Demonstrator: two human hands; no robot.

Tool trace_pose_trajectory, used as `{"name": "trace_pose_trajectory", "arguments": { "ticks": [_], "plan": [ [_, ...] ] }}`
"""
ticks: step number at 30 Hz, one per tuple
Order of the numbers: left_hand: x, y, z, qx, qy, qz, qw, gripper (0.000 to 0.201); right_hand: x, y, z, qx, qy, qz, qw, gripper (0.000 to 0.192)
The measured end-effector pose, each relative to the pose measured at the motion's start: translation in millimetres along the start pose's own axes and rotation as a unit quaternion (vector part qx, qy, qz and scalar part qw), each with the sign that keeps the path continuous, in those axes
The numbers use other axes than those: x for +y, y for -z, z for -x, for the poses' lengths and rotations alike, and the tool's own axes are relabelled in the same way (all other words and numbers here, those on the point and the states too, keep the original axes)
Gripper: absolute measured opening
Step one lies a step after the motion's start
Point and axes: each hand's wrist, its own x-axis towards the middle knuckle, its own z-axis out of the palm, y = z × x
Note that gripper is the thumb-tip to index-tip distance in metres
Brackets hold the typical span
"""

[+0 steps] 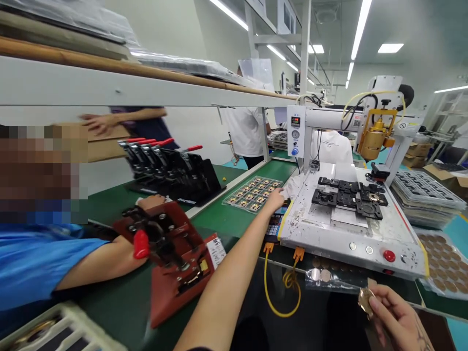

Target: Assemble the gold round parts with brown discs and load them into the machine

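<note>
The scene is bright and evenly lit by long ceiling tubes (360, 29) and flat panels (390, 48), which burn out to plain white. Shadows are soft and short; the darkest patch lies at the bottom, under the white machine (351, 229). Mild glare sits on the plastic sheets (175, 62) on the shelf. The wide lens bends the shelf edge and stretches things at the corners. The left hand (277, 199) is fairly sharp, while the right hand (397, 317) and the white tray (73, 331) at the lower left are smeared, perhaps by motion. A pixelated block (40, 165) covers part of the left side
</note>
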Motion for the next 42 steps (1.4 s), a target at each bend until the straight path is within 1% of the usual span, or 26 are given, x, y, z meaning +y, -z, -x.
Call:
{"name": "trace_pose_trajectory", "arguments": {
  "ticks": [2,3,5,6,7,8,9,10,11,12,13,15,18,21,24,31,34,37,39,40,42],
  "plan": [
    [1,14.3,23,0.024,-0.014,0.003,1.000,0.023,-10,-1,-3,-0.038,0.019,0.011,0.999,0.054],
    [3,21.1,40,0.038,-0.027,0.010,0.999,0.024,-14,-3,-6,-0.062,0.028,0.015,0.998,0.051],
    [9,32.2,87,0.047,-0.059,0.035,0.997,0.028,-21,-8,-10,-0.110,0.040,0.022,0.993,0.049],
    [13,36.1,116,0.030,-0.087,0.079,0.993,0.027,-23,-11,-12,-0.129,0.044,0.025,0.990,0.048],
    [17,38.4,147,-0.030,-0.089,0.118,0.989,0.026,-24,-15,-13,-0.141,0.047,0.028,0.989,0.048],
    [20,38.8,177,-0.123,-0.063,0.159,0.978,0.028,-24,-19,-14,-0.149,0.048,0.031,0.987,0.047],
    [22,37.4,206,-0.210,-0.018,0.201,0.957,0.031,-24,-23,-14,-0.156,0.048,0.033,0.986,0.047],
    [23,34.6,230,-0.267,0.026,0.236,0.934,0.034,-24,-27,-13,-0.162,0.048,0.037,0.985,0.046],
    [24,30.8,250,-0.299,0.060,0.266,0.914,0.036,-24,-31,-12,-0.168,0.047,0.042,0.984,0.045],
    [24,27.1,265,-0.319,0.090,0.290,0.898,0.038,-24,-34,-11,-0.176,0.046,0.049,0.982,0.044],
    [23,24.0,275,-0.326,0.113,0.306,0.887,0.040,-24,-36,-10,-0.185,0.047,0.058,0.980,0.044],
    [20,21.4,285,-0.324,0.139,0.319,0.880,0.040,-24,-40,-8,-0.203,0.050,0.079,0.975,0.043],
    [19,25.7,286,-0.306,0.154,0.314,0.885,0.036,-25,-42,-6,-0.220,0.048,0.093,0.970,0.041],
    [20,31.7,287,-0.291,0.161,0.315,0.889,0.036,-26,-43,-3,-0.227,0.036,0.075,0.970,0.039],
    [20,34.0,290,-0.281,0.163,0.320,0.890,0.036,-26,-44,0,-0.237,0.035,0.062,0.969,0.039],
    [21,36.9,292,-0.275,0.151,0.320,0.894,0.032,-25,-45,1,-0.250,0.038,0.069,0.965,0.034],
    [22,40.6,292,-0.281,0.151,0.312,0.895,0.032,-27,-45,-2,-0.247,0.055,0.091,0.963,0.033],
    [21,43.6,291,-0.309,0.161,0.324,0.880,0.035,-36,-45,-7,-0.249,0.096,0.127,0.955,0.029],
    [19,44.9,290,-0.322,0.167,0.333,0.870,0.039,-41,-46,-11,-0.265,0.125,0.152,0.944,0.027],
    [18,45.6,290,-0.323,0.169,0.333,0.870,0.039,-42,-47,-12,-0.275,0.134,0.160,0.939,0.026],
    [16,47.6,289,-0.308,0.167,0.321,0.880,0.039,-42,-50,-14,-0.295,0.141,0.163,0.931,0.027]
  ]
}}
